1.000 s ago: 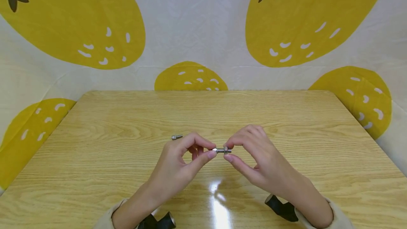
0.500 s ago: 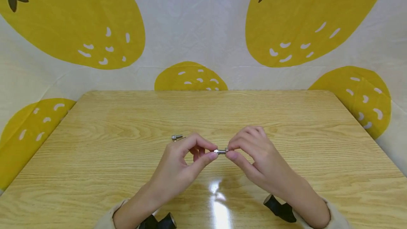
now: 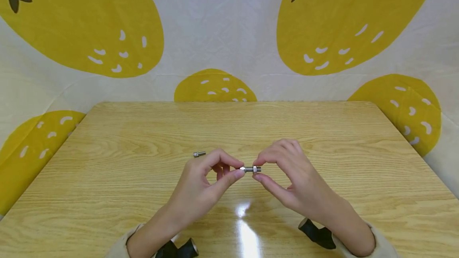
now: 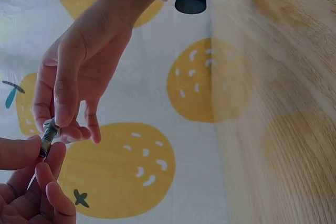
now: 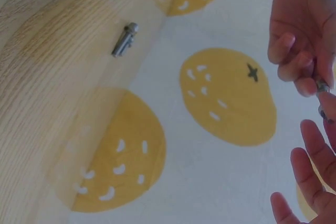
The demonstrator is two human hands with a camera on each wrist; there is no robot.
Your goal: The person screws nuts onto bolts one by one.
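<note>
Above the table, my left hand (image 3: 201,186) pinches the head end of a silver bolt (image 3: 248,169) between thumb and index finger. The bolt lies level in the head view, pointing right. A hex nut (image 3: 255,169) sits on its shank near the free end, with a short threaded tip beyond it. My right hand (image 3: 297,178) has its thumb and index fingertip on opposite sides of the nut. In the left wrist view, the threads (image 4: 47,136) show between the two hands. The right wrist view shows the bolt (image 5: 322,86) only partly, behind fingers.
A second silver bolt (image 3: 199,154) with a socket-type head lies on the wooden table (image 3: 143,130), just beyond my left hand. Behind the table hangs a white cloth (image 3: 222,19) with yellow fruit prints. Black wrist mounts (image 3: 317,234) sit under both forearms.
Half a second ago my right thumb and fingers covered the bolt's free end. They have since shifted back around the nut, which now shows a bright flat face. My left hand stays nearly still.
</note>
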